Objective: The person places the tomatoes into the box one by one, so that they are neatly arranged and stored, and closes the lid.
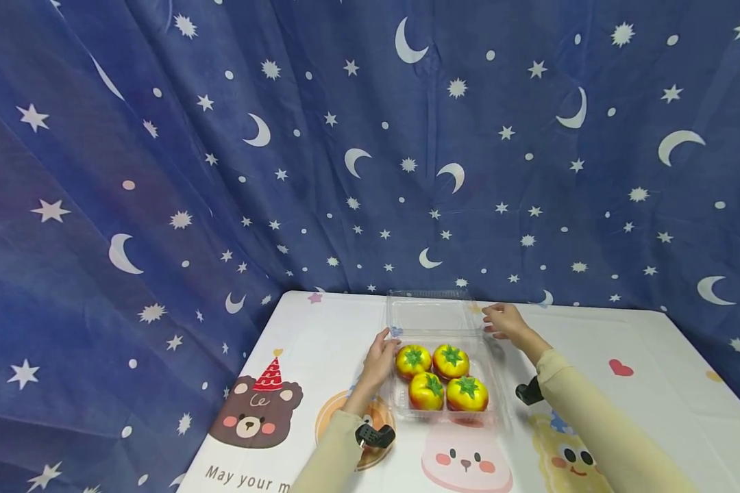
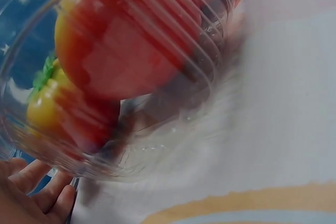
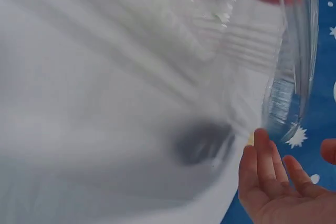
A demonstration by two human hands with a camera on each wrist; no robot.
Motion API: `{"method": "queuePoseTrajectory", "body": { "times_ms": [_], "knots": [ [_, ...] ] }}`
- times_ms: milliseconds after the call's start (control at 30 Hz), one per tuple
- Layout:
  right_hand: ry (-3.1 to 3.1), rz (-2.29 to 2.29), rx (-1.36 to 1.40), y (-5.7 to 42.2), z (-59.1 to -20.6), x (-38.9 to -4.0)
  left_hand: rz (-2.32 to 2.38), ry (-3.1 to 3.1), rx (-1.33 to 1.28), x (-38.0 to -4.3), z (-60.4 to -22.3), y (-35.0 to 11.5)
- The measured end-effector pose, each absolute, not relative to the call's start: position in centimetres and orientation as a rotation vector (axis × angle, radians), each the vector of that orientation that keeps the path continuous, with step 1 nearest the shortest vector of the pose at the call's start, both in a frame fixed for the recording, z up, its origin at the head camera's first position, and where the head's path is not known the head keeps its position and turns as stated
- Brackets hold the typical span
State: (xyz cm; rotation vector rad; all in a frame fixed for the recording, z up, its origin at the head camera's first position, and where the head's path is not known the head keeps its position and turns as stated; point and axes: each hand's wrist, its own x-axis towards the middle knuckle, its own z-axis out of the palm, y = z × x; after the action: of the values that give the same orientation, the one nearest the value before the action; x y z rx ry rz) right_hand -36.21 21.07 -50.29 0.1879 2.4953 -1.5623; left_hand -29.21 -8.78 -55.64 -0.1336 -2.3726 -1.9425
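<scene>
A clear plastic clamshell box (image 1: 498, 397) lies on the table with its lid (image 1: 432, 316) folded back toward the curtain. Inside sit several yellow-red toy fruits with green leafy tops, like persimmons; one is the front-right fruit (image 1: 467, 394). At the box's left rear corner is my left hand (image 1: 379, 357), its fingers extended by the rim in the left wrist view, where a large red fruit (image 2: 126, 40) shows through the wall. Just right of the lid is my right hand (image 1: 507, 323); in the right wrist view its fingers (image 3: 266, 163) are loosely extended near the plastic edge, gripping nothing.
The white tablecloth (image 1: 592, 356) carries printed bears, hearts and lettering. A dark blue curtain (image 1: 370, 171) with moons and stars hangs behind the table and along its left. Black devices (image 1: 375, 436) are strapped on both wrists.
</scene>
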Motion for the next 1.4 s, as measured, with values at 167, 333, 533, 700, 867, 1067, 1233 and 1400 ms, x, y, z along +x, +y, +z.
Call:
{"method": "queuePoseTrajectory", "body": {
  "times_ms": [167, 333, 533, 700, 867, 1067, 1233, 1400],
  "knots": [
    [2.373, -1.639, 0.268, 21.5, -50.5, -37.4, -1.943, -2.368, -0.171, -29.2, -55.5, -8.6],
    [2.306, -1.667, 0.34, 21.7, -51.1, -38.0, -1.952, -2.367, -0.212, -29.3, -55.5, -8.4],
    [2.319, -1.65, 0.346, 21.8, -51.8, -37.9, -1.985, -2.37, -0.225, -29.1, -55.6, -8.4],
    [2.336, -1.666, 0.346, 22.0, -52.0, -37.8, -1.983, -2.347, -0.249, -28.9, -55.8, -8.3],
    [2.34, -1.7, 0.33, 22.2, -52.2, -37.8, -1.951, -2.346, -0.245, -28.8, -55.7, -8.3],
    [2.364, -1.769, 0.295, 22.0, -51.5, -37.8, -1.915, -2.329, -0.232, -29.2, -55.8, -8.3],
    [2.361, -1.81, 0.275, 21.8, -50.9, -37.8, -1.919, -2.317, -0.235, -29.0, -55.0, -8.4],
    [2.353, -1.838, 0.228, 21.6, -50.7, -37.6, -1.957, -2.317, -0.256, -27.9, -53.4, -8.8]
  ]
}}
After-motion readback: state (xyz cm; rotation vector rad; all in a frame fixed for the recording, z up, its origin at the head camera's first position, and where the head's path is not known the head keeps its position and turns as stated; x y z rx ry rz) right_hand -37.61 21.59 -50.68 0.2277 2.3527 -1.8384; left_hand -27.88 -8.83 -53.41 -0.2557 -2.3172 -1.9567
